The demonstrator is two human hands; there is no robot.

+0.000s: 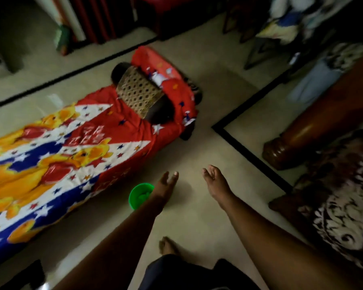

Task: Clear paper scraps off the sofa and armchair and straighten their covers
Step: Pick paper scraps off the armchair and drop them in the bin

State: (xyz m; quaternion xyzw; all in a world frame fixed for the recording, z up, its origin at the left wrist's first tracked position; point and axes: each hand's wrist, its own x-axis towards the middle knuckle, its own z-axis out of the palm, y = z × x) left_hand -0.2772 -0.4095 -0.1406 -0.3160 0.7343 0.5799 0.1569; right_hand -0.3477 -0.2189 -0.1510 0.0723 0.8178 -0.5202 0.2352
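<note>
The sofa (105,132) is on my left, low by the floor. Its cover (50,160) is red, white and blue with yellow bears and little stars, and it lies over the seat and hangs down the front. At the far end the sofa's arm (138,92) pokes out of the cover; it is dark wood with a woven cane panel. On my right is the armchair (323,114) with a big shiny brown wooden arm, and a dark cover with white flowers (340,197) lies over it.

My left hand (166,185) reaches out over the floor with loose, straight fingers and holds nothing. My right hand (214,183) is beside it, fingers a little bent, also holding nothing. A green plastic cup (139,195) sits on the floor just under my left wrist, near the sofa's edge. My bare foot (168,245) stands on the pale tile floor (197,143), which has black lines.
</note>
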